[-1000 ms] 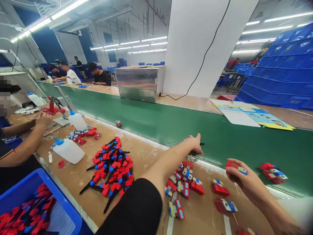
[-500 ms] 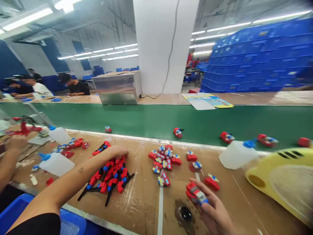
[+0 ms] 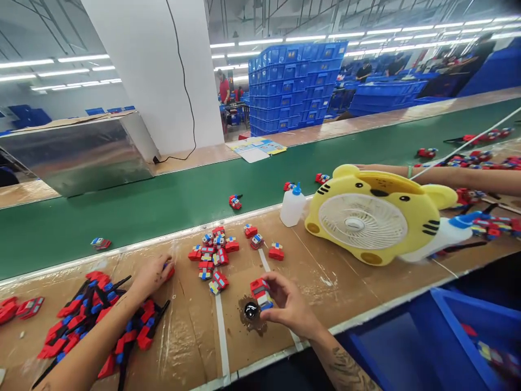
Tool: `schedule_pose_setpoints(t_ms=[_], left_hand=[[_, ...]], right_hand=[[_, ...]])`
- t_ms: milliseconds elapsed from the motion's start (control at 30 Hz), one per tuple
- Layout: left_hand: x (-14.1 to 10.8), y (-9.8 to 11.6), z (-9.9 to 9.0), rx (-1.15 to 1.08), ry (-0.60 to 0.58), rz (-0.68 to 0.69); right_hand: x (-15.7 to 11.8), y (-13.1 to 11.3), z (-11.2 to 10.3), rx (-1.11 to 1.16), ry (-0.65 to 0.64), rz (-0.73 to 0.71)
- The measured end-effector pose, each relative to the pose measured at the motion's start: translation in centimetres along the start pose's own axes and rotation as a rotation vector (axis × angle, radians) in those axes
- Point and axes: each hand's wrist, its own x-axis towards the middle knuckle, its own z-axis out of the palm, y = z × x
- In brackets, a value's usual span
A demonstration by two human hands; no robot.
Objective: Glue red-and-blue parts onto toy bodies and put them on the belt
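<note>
My right hand (image 3: pixel 291 304) grips a red, grey and blue toy torso piece (image 3: pixel 257 287) between thumb and fingers, just over a small dark cup of liquid (image 3: pixel 251 310) set in a wet stain on the table. My left hand (image 3: pixel 154 276) is closed round a small red and blue toy part (image 3: pixel 169 270), mostly covered by the fingers. Under and beside my left forearm lies a pile of red, blue and black toy parts (image 3: pixel 97 304). Between my hands sits a cluster of red toy torso pieces (image 3: pixel 209 252).
A yellow animal-faced fan (image 3: pixel 423 209) and a white bottle with blue cap (image 3: pixel 292 209) stand to the right. Beyond runs a green conveyor (image 3: pixel 187 198) carrying several toy pieces. A co-worker's arm (image 3: pixel 459 178) reaches in at right. A blue bin (image 3: pixel 451 320) sits below the table edge.
The view has swung right. My left hand has come away from the pile with a red and blue part. My right hand still holds its torso piece, now closer to the dark cup.
</note>
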Motion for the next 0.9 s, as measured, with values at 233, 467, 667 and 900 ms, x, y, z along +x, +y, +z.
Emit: schedule_pose_setpoints(t_ms=[233,467,667,900], left_hand=[[1.1,0.4,-0.7,0.153,-0.016,-0.191],[0.9,1.3,-2.1,0.16,-0.183,-0.253],[-0.6,1.8,-4.0,0.071,-0.288,-0.17],[-4.9,12.4,-5.5,-0.193,0.066,0.614]], right_hand=[[-0.5,0.7,-2.3,0.12,0.134,-0.013],[-1.1,1.9,-3.5,0.13,0.163,-0.025],[-1.6,2.4,-4.6,0.15,0.22,0.001],[-2.0,2.4,-5.2,0.138,0.282,-0.001]])
